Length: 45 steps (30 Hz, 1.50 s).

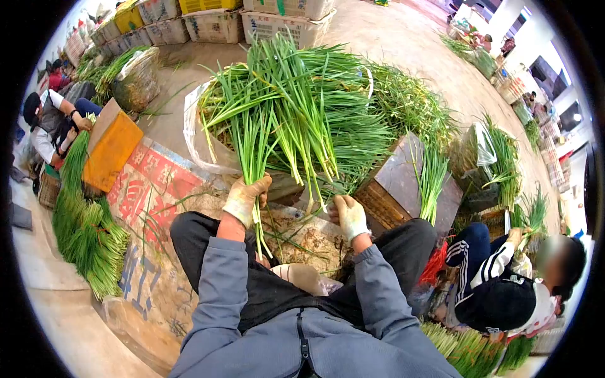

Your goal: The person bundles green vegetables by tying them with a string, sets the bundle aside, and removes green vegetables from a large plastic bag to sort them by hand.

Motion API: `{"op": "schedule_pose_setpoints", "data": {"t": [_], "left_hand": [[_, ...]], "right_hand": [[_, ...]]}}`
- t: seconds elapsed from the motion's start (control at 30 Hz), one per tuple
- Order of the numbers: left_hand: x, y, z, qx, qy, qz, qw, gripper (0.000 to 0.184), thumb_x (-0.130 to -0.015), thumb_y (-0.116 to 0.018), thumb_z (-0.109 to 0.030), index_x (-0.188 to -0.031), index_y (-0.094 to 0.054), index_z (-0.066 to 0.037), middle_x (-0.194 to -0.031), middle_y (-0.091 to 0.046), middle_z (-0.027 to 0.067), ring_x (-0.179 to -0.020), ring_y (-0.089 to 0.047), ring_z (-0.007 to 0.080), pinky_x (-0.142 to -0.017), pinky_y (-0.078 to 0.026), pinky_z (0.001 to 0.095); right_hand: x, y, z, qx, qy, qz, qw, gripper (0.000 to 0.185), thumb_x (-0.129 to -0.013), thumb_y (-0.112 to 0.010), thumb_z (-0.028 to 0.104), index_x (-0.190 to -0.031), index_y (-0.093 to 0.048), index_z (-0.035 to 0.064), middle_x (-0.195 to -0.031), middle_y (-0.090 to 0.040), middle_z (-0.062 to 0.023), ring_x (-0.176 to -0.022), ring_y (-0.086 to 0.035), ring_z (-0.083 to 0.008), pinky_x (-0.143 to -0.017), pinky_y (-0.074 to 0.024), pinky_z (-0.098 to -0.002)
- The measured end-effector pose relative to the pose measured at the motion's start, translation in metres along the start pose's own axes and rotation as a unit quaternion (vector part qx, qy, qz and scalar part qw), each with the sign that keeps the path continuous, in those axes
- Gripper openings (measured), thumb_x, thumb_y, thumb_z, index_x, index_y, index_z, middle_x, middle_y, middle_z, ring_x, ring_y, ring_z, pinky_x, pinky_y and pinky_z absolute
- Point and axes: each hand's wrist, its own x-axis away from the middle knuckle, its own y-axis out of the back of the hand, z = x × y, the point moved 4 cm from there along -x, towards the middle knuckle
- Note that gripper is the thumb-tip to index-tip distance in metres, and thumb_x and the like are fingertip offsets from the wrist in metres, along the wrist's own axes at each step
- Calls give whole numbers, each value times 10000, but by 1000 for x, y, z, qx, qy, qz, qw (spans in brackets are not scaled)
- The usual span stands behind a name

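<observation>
My left hand (246, 198), in a soiled pale work glove, is closed around a small bunch of garlic chives (253, 148). Their pale stem ends point down between my knees, and the leaves rest toward the heap. My right hand (349, 217), gloved too, has its fingers curled in near the stem ends at the heap's front edge. Whether a thin strand is pinched in it cannot be made out. In front of both hands lies a large heap of loose chives (353, 120), piled over a white plastic sheet (191, 123).
A dark wooden block (394, 179) with chives on it stands at right. An orange-sided block (112, 151) and tied chive bundles (88, 239) lie left. Co-workers sit on both sides, one (510, 290) close at right. Crates (214, 26) line the back. Leaf scraps litter the cardboard (154, 264).
</observation>
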Motion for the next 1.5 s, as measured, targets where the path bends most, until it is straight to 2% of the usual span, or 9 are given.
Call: {"op": "schedule_pose_setpoints", "data": {"t": [0.1,0.27,0.37,0.43,0.5,0.6,0.77,1.13,1.5], "left_hand": [[-3,-8,4,-40,-6,-1,999,220,-845,-787,-182,-961,-639,-69,-668,-568,-9,-494,-522,100,-464,-417,249],[-8,-5,8,-21,-24,-38,999,208,-828,-794,-154,-937,-647,-56,-680,-586,16,-511,-546,123,-480,-428,260],[-17,-7,14,-61,-34,-37,997,214,-802,-788,-83,-966,-659,-33,-758,-650,53,-547,-591,147,-502,-462,296],[-18,-17,14,-84,-19,-76,993,218,-794,-795,-93,-956,-665,-28,-770,-660,65,-541,-590,157,-513,-475,303],[-29,-12,19,-61,-21,-84,994,215,-785,-794,-90,-942,-667,-18,-743,-664,74,-526,-591,161,-509,-482,303],[-26,-2,2,-238,-76,-173,953,169,-791,-760,-85,-922,-671,-28,-713,-677,65,-502,-596,146,-482,-476,300],[-19,-14,3,-199,-77,-116,970,135,-818,-731,-82,-926,-666,-34,-731,-683,67,-508,-594,146,-472,-476,291],[-26,-16,15,-37,18,-109,993,363,-812,-829,-263,-1013,-664,-10,-873,-700,71,-589,-581,156,-533,-497,310],[-6,-1,12,-123,-49,-143,981,183,-811,-790,-74,-941,-677,-12,-730,-672,60,-471,-538,137,-457,-443,290]], "right_hand": [[17,-42,31,-151,-125,77,978,334,-990,-575,342,-1058,-619,18,-850,-658,-77,-696,-620,-154,-642,-524,-303],[36,-68,30,84,164,96,978,189,-998,-547,198,-982,-616,23,-661,-554,-28,-579,-515,-111,-543,-412,-283],[65,-69,22,115,106,88,984,303,-984,-515,301,-1126,-617,54,-909,-676,-214,-824,-649,-419,-725,-496,-489],[70,-66,-6,177,122,91,972,288,-989,-503,281,-1105,-650,61,-984,-693,-210,-899,-667,-416,-770,-510,-487],[63,-62,-65,541,37,308,782,283,-988,-489,242,-1086,-688,67,-1051,-702,-195,-949,-676,-405,-810,-531,-462],[54,-30,-67,606,-43,286,741,291,-912,-537,234,-1101,-710,95,-1106,-698,-195,-999,-682,-375,-877,-537,-429],[38,-67,104,373,203,-50,904,446,-920,-632,456,-1062,-614,33,-792,-691,-185,-743,-683,-386,-657,-540,-451],[29,-93,110,278,209,-16,938,296,-950,-589,381,-965,-610,86,-790,-661,-223,-769,-653,-429,-671,-515,-508],[18,-91,102,261,199,-5,945,303,-953,-609,325,-924,-660,27,-726,-638,-196,-696,-640,-367,-645,-491,-422]]}}
